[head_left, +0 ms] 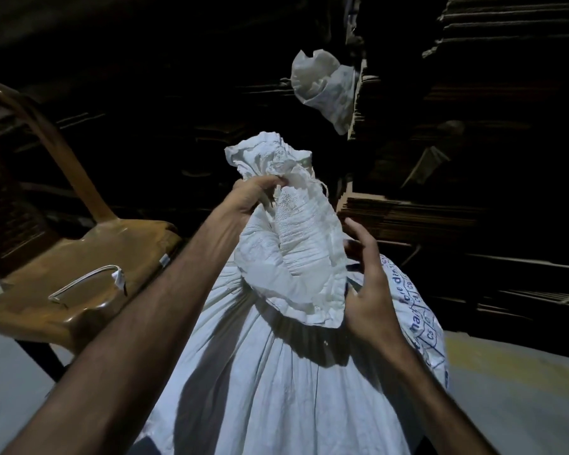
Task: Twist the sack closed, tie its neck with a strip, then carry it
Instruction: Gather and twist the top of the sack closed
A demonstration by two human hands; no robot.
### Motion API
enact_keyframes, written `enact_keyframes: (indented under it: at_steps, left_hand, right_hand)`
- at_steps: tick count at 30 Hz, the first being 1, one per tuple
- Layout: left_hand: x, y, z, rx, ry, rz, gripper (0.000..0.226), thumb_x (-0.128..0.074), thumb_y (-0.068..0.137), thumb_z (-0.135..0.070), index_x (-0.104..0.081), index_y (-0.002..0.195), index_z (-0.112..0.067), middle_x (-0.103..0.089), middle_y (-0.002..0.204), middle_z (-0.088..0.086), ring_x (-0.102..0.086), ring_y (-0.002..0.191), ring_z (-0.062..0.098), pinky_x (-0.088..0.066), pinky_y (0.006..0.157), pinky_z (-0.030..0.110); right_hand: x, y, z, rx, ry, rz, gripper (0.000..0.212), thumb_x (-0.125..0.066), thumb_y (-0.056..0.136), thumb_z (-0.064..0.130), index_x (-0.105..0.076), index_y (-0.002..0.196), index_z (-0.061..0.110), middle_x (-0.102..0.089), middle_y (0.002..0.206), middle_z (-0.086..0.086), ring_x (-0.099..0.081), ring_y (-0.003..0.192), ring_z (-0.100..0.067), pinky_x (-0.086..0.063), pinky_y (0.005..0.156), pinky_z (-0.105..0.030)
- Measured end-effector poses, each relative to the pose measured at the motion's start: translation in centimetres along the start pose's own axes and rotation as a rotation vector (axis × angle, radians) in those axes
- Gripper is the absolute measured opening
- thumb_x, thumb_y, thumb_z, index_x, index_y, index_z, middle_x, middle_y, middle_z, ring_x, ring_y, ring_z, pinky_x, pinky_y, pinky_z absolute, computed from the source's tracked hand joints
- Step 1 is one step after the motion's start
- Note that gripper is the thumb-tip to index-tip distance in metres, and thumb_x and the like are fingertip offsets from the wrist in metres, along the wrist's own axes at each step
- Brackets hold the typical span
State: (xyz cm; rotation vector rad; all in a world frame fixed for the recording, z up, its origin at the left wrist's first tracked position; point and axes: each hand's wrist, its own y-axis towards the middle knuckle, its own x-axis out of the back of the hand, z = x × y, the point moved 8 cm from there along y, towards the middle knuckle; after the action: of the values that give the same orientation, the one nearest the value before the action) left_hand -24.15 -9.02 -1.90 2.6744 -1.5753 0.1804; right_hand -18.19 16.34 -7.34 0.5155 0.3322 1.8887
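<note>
Brown chair (89,257) at 9 o'clock, a white strip (86,280) lying on its seat. Left hand (248,200) grips the bunched neck of the white sack (276,372), centre to 6 o'clock. Right hand (370,290), fingers loosely spread, touches the folded-over neck at 3 o'clock. Stacked cardboard (440,218) behind.

sack (276,372) base: cut off by the lower edge, so you can't see what it stands on.
left hand (250,198) fingertips: buried in the neck folds.
print beside sack's right shoulder: too blurred to read.
chair (79,257) back: cropped at left.
</note>
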Motion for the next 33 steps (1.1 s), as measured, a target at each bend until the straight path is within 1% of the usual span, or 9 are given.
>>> enact_keyframes:
  at_steps: [3, 8, 13, 18, 24, 27, 29, 31, 33]
  left_hand:
    - [-0.6, -0.2, -0.2, 0.031, 0.041, 0.085, 0.046, -0.051, 0.096, 0.014, -0.072, 0.062, -0.008, -0.058, 0.043, -0.008, -0.055, 0.066, 0.009, -0.046, 0.047, 0.007]
    - [-1.0, -1.2, -0.3, 0.134, -0.094, 0.107, 0.019, -0.060, 0.099, -0.005, -0.069, 0.082, -0.007, -0.043, 0.033, -0.004, -0.047, 0.044, 0.011, -0.046, 0.052, 0.023]
    - [0.2, -0.9, -1.0, 0.123, -0.142, 0.111, 0.027, -0.068, 0.096, -0.014, -0.066, 0.069, -0.012, -0.051, 0.044, -0.002, -0.041, 0.028, 0.008, -0.036, 0.034, 0.016]
    - [-0.3, -1.5, -1.0, 0.173, -0.253, 0.277, 0.012, -0.074, 0.093, -0.025, -0.079, 0.094, -0.015, -0.065, 0.072, 0.000, -0.058, 0.057, 0.014, -0.043, 0.057, 0.024]
    - [0.1, -2.2, -1.1, 0.043, -0.469, 0.295, 0.041, -0.053, 0.103, -0.026, -0.080, 0.073, -0.019, -0.075, 0.058, -0.005, -0.074, 0.052, 0.009, -0.060, 0.050, 0.022]
    - [-0.1, -3.1, -2.0, -0.012, -0.705, 0.415, 0.048, -0.056, 0.095, -0.038, -0.081, 0.102, 0.002, -0.080, 0.102, 0.016, -0.077, 0.102, 0.027, -0.064, 0.094, 0.043]
    - [-0.9, -3.8, -2.0, -0.083, -0.784, 0.630, 0.083, -0.053, 0.090, -0.064, -0.056, 0.147, -0.004, -0.051, 0.154, 0.023, -0.043, 0.148, 0.041, -0.030, 0.125, 0.063]
    - [-1.3, -4.1, -1.3, -0.149, -0.696, 0.692, 0.107, -0.072, 0.073, -0.072, -0.046, 0.155, -0.009, -0.043, 0.161, 0.024, -0.044, 0.147, 0.043, -0.036, 0.119, 0.068]
    - [-0.9, -3.7, -0.6, -0.133, -0.540, 0.563, 0.110, -0.099, 0.050, -0.057, -0.058, 0.137, -0.003, -0.072, 0.127, 0.021, -0.073, 0.111, 0.036, -0.062, 0.092, 0.055]
  right_hand:
    - [-1.6, -2.3, -0.5, 0.087, -0.379, 0.229, 0.125, -0.094, 0.071, 0.040, -0.008, 0.159, 0.061, -0.027, 0.164, 0.017, -0.046, 0.141, -0.021, -0.045, 0.113, -0.056]
    - [-1.5, 0.9, 1.7, 0.254, -0.307, 0.063, 0.036, -0.088, 0.069, 0.037, -0.072, 0.102, 0.037, -0.040, 0.150, -0.001, -0.048, 0.139, -0.015, -0.050, 0.099, -0.060]
    - [-3.4, 3.2, 4.8, 0.562, -0.753, 0.259, 0.026, -0.088, 0.060, 0.026, -0.075, 0.082, 0.028, -0.042, 0.164, -0.001, -0.024, 0.161, -0.016, -0.015, 0.120, -0.066]
    - [-3.4, 8.4, 6.9, 0.542, -0.630, 0.141, 0.027, -0.072, 0.078, 0.033, -0.079, 0.098, 0.016, -0.065, 0.146, 0.000, -0.059, 0.134, -0.017, -0.029, 0.114, -0.065]
    - [-2.3, 16.2, 7.1, 0.289, -0.301, -0.129, 0.040, -0.067, 0.080, -0.017, -0.079, 0.112, 0.004, -0.039, 0.158, -0.011, -0.041, 0.148, -0.025, -0.049, 0.115, -0.040]
    - [-3.7, 17.8, 6.3, 0.203, -0.207, -0.136, 0.049, -0.054, 0.079, -0.022, -0.078, 0.116, 0.000, -0.057, 0.130, -0.005, -0.056, 0.125, -0.018, -0.056, 0.108, -0.038]
    - [-4.1, 18.6, 6.2, 0.187, -0.167, -0.125, 0.050, -0.051, 0.078, -0.024, -0.078, 0.114, -0.002, -0.060, 0.119, -0.002, -0.061, 0.115, -0.016, -0.055, 0.099, -0.024]
    - [-4.1, 19.3, 5.8, 0.129, -0.121, -0.078, 0.046, -0.052, 0.080, -0.026, -0.077, 0.111, -0.003, -0.063, 0.115, -0.001, -0.062, 0.103, -0.007, -0.053, 0.087, -0.011]
    - [-4.3, 19.7, 5.8, 0.125, -0.124, -0.027, 0.039, -0.058, 0.081, -0.022, -0.077, 0.106, 0.001, -0.069, 0.108, 0.002, -0.064, 0.094, -0.001, -0.054, 0.079, -0.014]
